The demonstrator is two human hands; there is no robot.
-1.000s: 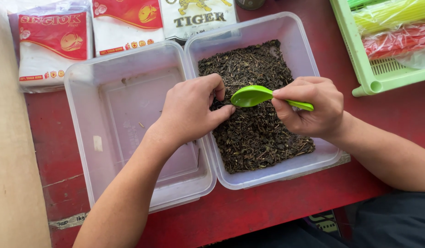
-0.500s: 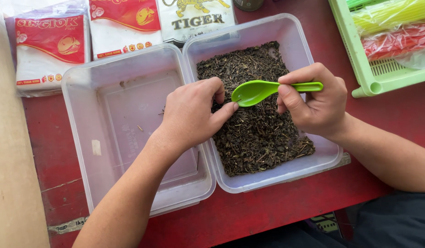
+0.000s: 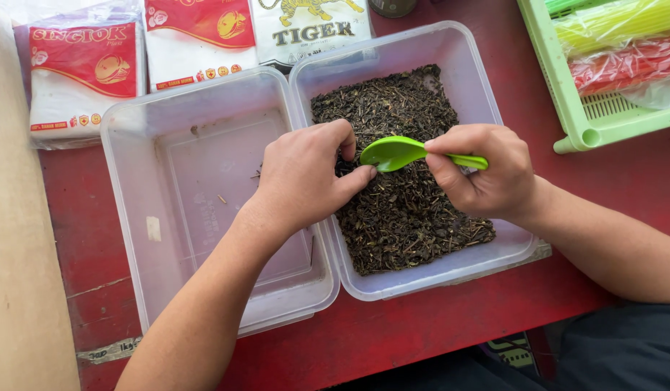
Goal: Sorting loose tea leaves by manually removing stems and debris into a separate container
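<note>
1. Two clear tubs sit side by side on the red table point(image 3: 422, 340): the left tub point(image 3: 132, 217) is nearly bare, with a few flecks, and the right tub point(image 3: 487, 87) is full of dried leaves point(image 3: 400, 217), so most moving is left.
2. Right hand point(image 3: 487, 174) pinches the green spoon point(image 3: 396, 152), bowl toward nine o'clock.
3. Left hand point(image 3: 306, 177) is loosely curled, fingertips in the leaves, holding nothing I can see.
4. Since half a second ago, the spoon has tilted and come closer to the left thumb.
5. At twelve o'clock lie packets point(image 3: 197, 36).

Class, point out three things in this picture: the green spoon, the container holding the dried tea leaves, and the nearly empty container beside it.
green spoon point(image 3: 393, 152): head view, on its bowl.
container of dried tea leaves point(image 3: 465, 65): head view, on its bare right wall.
nearly empty container point(image 3: 205, 188): head view, on its bare floor.
</note>
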